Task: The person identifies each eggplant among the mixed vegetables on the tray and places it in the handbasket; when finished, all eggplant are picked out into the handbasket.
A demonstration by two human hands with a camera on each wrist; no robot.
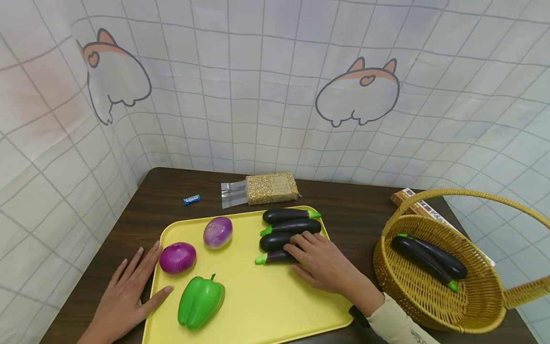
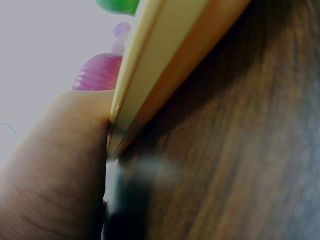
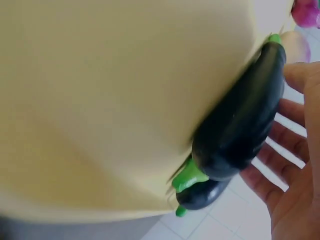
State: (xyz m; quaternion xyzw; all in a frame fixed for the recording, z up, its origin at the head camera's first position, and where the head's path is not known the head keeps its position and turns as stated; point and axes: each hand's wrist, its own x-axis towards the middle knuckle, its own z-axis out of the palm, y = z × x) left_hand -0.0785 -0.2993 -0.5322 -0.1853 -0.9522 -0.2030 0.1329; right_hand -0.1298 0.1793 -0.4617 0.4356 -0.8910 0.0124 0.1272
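My left hand [image 1: 126, 291] lies with spread fingers along the left edge of the yellow tray [image 1: 253, 296], its thumb over the rim. Nearest its fingertips sits a purple onion [image 1: 177, 258]; a paler purple onion [image 1: 217, 232] and a green bell pepper [image 1: 200, 302] are also on the tray. Several dark eggplants lie side by side toward the tray's right. My right hand [image 1: 320, 263] reaches over the nearest eggplant [image 1: 279, 257] and the eggplant behind it [image 1: 275, 241]. In the right wrist view, its loosely extended fingers [image 3: 280, 160] are right beside an eggplant [image 3: 242, 117].
A woven basket [image 1: 382, 272] with a tall handle stands right of the tray, holding two eggplants [image 1: 425, 260]. Behind it lies a long brown-and-white box [image 1: 429, 210]. A bag of yellow kernels [image 1: 270, 188] and a small blue packet [image 1: 191, 199] lie at the back of the table.
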